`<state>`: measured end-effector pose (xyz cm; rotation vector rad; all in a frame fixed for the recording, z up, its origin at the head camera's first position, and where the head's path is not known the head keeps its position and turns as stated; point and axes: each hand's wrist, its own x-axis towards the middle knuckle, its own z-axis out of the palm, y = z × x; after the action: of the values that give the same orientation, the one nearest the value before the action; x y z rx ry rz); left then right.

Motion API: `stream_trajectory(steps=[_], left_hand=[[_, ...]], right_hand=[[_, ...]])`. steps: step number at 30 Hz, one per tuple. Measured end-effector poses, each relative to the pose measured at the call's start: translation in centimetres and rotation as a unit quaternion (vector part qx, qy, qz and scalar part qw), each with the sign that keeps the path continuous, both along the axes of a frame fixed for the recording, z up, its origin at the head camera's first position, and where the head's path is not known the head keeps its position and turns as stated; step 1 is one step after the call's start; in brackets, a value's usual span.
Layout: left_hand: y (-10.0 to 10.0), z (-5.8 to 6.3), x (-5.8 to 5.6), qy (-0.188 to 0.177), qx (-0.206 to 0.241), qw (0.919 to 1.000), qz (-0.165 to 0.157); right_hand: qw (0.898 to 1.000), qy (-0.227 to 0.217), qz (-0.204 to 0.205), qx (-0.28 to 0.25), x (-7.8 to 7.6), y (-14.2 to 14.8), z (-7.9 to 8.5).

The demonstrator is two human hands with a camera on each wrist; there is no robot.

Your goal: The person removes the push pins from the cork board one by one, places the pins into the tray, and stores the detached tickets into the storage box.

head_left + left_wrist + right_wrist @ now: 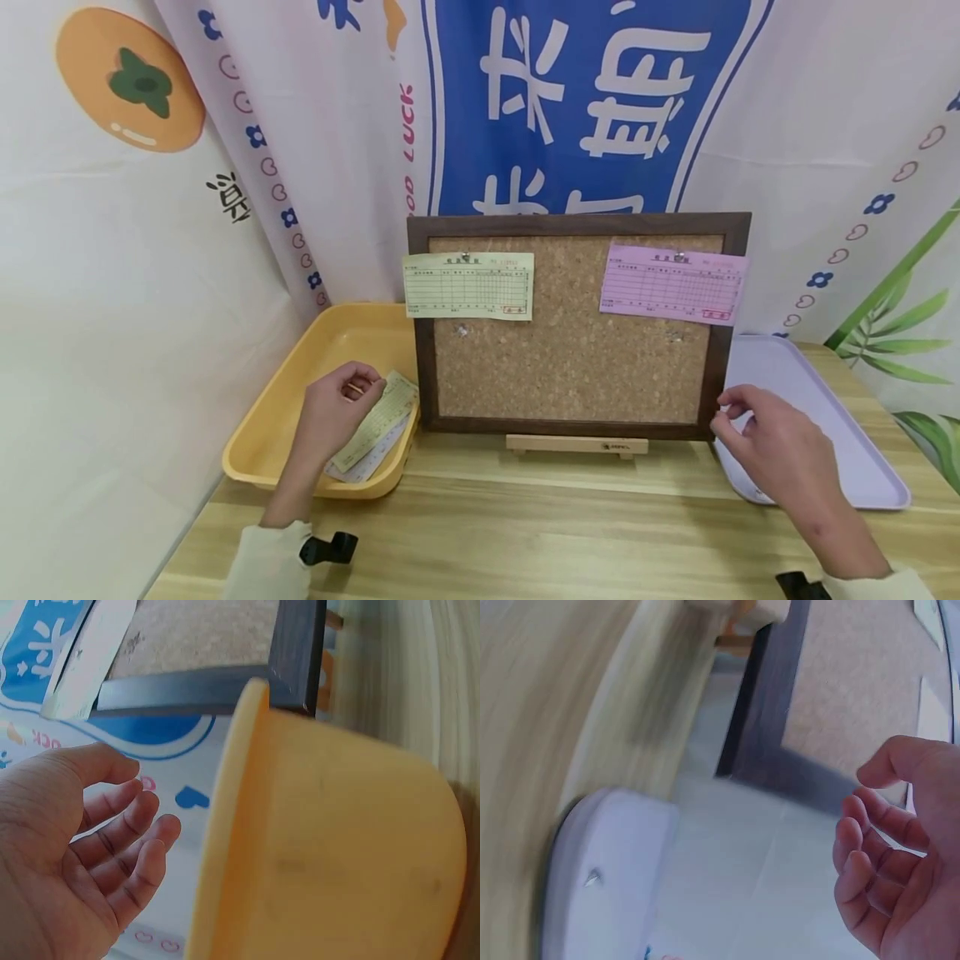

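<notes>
My left hand (337,412) hovers over the yellow basin (264,437), its fingers loosely curled around nothing. Under it in the basin lie a pale green paper slip (386,417) and a whitish slip (378,454), both printed. On the right, my right hand (783,446) is by the lower right corner of the framed corkboard (570,358), also empty and loosely bent. Pinned high on the board are a green printed slip (468,287) at left and a pink one (673,283) at right, which hangs slightly tilted. Small silvery bits (462,331) show below both slips.
The corkboard leans upright on a small wooden stand (576,445). Partly behind its right edge, a lilac tray (843,454) lies on the wooden table (525,525); a small metal pin (592,877) is on it in the right wrist view. A printed curtain (360,167) hangs behind.
</notes>
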<state>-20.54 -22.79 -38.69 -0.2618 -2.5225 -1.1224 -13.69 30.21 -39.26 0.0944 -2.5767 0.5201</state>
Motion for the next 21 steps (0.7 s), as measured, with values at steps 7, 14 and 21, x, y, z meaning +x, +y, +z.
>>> stream_trajectory(steps=[7,14,21], left_hand=[[1.5,0.6,-0.4,0.009,0.017,0.9998,-0.001],[2.5,0.9,-1.1,0.021,0.032,0.9992,0.011],[3.6,1.4,-2.0,0.039,0.071,0.9966,0.013]], right_hand=[[0.996,0.077,0.036,0.005,0.1,-2.9,0.7],[0.986,0.143,0.085,0.008,-0.8,-5.7,1.5],[0.981,0.152,0.121,-0.006,-1.8,-8.5,2.5]])
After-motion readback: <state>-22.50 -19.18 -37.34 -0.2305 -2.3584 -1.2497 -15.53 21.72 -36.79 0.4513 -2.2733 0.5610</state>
